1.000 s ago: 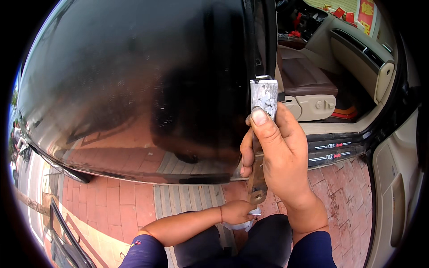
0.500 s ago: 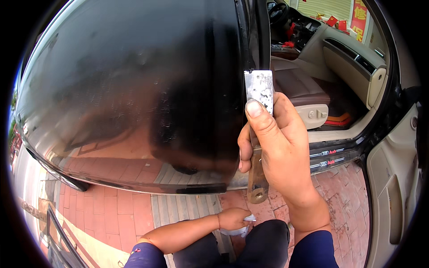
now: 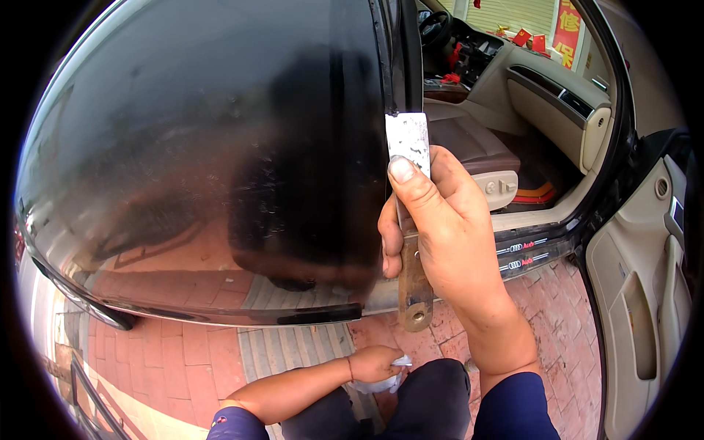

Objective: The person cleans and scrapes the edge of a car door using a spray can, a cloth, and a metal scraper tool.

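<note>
My right hand (image 3: 451, 220) is closed around a scraper (image 3: 415, 293), its thumb pressed on the flat metal blade. Worn and brown, the handle points down below the fist, with a hole near its end. The blade, pale with dark specks, points up along the right edge of a glossy black car door panel (image 3: 169, 161); whether it touches the edge I cannot tell. Low in front of my knees, my left hand (image 3: 372, 364) is closed on a crumpled white cloth or paper (image 3: 381, 384), partly hidden by the fingers. Small pale scuffs show on the panel.
To the right is the open front doorway with a brown seat (image 3: 469, 139), a dashboard and a sill (image 3: 524, 253). An open beige-lined front door (image 3: 631, 308) stands at far right. Red paving (image 3: 169, 359) and a grey ribbed strip lie below. A dark metal frame is at lower left.
The view has shifted slightly, so the car appears a little further left. My right hand and the scraper stay by the panel edge. My left hand still holds the white cloth or paper.
</note>
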Motion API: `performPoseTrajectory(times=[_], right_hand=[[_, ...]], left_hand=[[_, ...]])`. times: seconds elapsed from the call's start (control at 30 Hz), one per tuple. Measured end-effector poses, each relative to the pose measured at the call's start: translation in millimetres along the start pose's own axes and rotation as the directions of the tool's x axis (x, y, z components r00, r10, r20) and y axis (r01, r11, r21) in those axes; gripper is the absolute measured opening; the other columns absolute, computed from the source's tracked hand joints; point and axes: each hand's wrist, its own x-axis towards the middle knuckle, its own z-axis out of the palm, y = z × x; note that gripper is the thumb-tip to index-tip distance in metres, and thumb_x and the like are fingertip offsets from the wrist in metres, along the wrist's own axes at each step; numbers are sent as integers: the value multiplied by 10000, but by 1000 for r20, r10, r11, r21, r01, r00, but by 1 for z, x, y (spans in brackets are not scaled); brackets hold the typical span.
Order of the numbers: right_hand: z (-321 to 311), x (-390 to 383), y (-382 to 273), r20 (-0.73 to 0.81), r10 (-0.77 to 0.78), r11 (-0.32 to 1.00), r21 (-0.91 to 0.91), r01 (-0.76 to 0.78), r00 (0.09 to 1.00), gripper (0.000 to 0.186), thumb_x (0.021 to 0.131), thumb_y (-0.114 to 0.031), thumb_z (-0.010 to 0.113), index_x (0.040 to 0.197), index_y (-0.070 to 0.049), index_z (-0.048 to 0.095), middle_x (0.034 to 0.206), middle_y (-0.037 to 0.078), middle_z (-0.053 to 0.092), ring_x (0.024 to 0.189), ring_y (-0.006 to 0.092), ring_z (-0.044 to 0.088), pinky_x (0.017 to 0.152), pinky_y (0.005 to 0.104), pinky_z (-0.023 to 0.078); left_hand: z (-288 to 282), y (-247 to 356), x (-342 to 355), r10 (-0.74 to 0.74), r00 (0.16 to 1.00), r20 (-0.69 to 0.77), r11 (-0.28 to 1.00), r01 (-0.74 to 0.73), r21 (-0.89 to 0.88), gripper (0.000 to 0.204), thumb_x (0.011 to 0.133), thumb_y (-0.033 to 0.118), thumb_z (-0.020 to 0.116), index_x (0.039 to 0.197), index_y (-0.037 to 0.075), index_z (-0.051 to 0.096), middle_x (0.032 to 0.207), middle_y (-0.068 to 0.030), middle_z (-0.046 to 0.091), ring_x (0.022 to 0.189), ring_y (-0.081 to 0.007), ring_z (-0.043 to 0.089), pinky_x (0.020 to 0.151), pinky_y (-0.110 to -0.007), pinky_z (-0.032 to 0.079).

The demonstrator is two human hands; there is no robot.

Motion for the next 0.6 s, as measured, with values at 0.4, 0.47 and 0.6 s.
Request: performPoseTrajectory(times=[0.4, 0.47, 0.6], right_hand=[[-8, -15, 23, -25, 10, 1000, 7, -10, 1000, 323, 1046, -317, 554, 1098, -4, 495, 606, 72, 559, 447, 149, 529, 459, 271, 459], [-8, -2, 13, -28, 6, 1000, 5, -6, 1000, 316, 1048, -307, 548, 1107, -3, 486, 606, 72, 559, 441, 152, 526, 454, 272, 461], [-24, -12, 44, -38, 74, 994, 85, -71, 996, 319, 1041, -317, 558, 1118, -16, 486, 606, 72, 557, 440, 150, 525, 446, 269, 468]], left_hand=[[2, -2, 3, 27, 999, -19, 999, -26, 40, 244, 937, 216, 609, 1105, 45, 654, 982, -208, 691, 930, -394, 659, 818, -465, 515], [4, -3, 4, 41, 999, -9, 999, -40, 15, 249, 954, 237, 609, 1092, 32, 637, 978, -222, 678, 920, -395, 655, 811, -459, 512], [0, -2, 5, 6, 999, -46, 1000, -5, 18, 256, 941, 232, 622, 1095, 28, 638, 985, -227, 682, 929, -408, 652, 815, -468, 511]])
